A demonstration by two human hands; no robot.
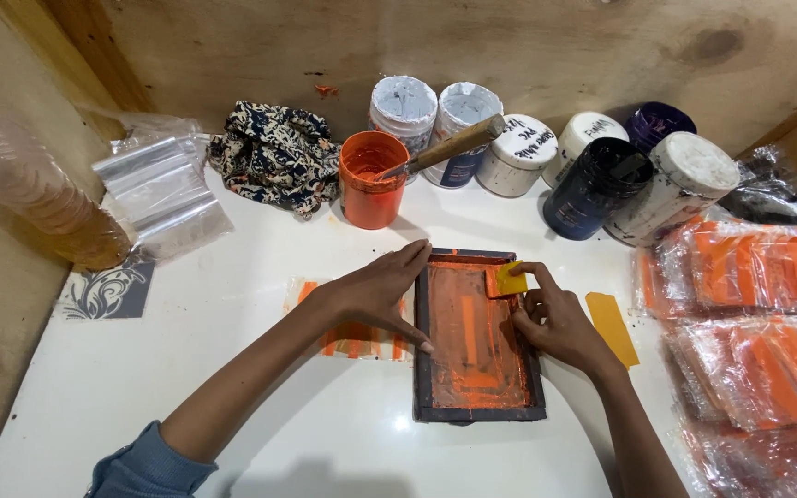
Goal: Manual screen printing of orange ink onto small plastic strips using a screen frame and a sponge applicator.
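On the white table [232, 387], the left hand [375, 290] flat steadies the inked frame [474, 337]; the right hand [555, 318] grips a yellow scraper [509, 278] at its top, stroke barely begun.

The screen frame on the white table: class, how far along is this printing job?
Done: printed orange pieces sit bagged in stacks at the right. In hand: the left hand steadies the dark frame, its mesh coated orange, while the right hand holds a yellow scraper at its top edge. Left: the pull down the mesh.

Dark-framed print screen [475, 346] w/ orange ink lies flat on table; yellow squeegee [507, 279] at top-right corner.
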